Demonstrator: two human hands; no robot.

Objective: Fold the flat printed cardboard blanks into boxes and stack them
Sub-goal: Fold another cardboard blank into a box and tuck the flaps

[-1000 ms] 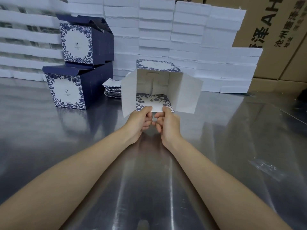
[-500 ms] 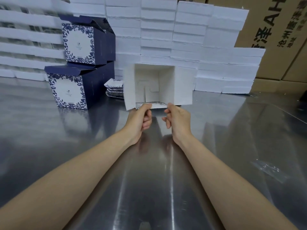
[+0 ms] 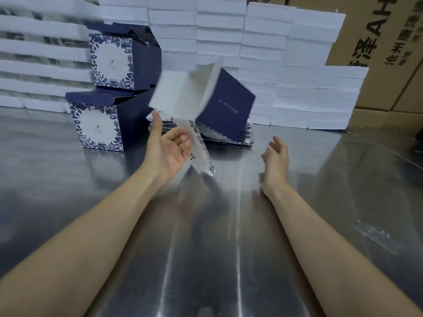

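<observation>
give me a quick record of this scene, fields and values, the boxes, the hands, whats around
box in work: half-folded box, tilted, motion-blurred, flaps open
left hand: left hand at its lower flap, thumb against the white panel; grip unclear
right hand: right hand open, apart from the box
finished: stack of two folded boxes, rear left
blanks: flat blanks behind the tilted box
surface: metal table
backdrop: white foam slabs, brown cartons

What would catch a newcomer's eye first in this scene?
A half-folded box, tilted and motion-blurred, hangs mid-frame by the left hand; the right hand is open, apart from it. At left, two finished navy floral boxes stand stacked on the steel table, before a wall of white slabs.
</observation>
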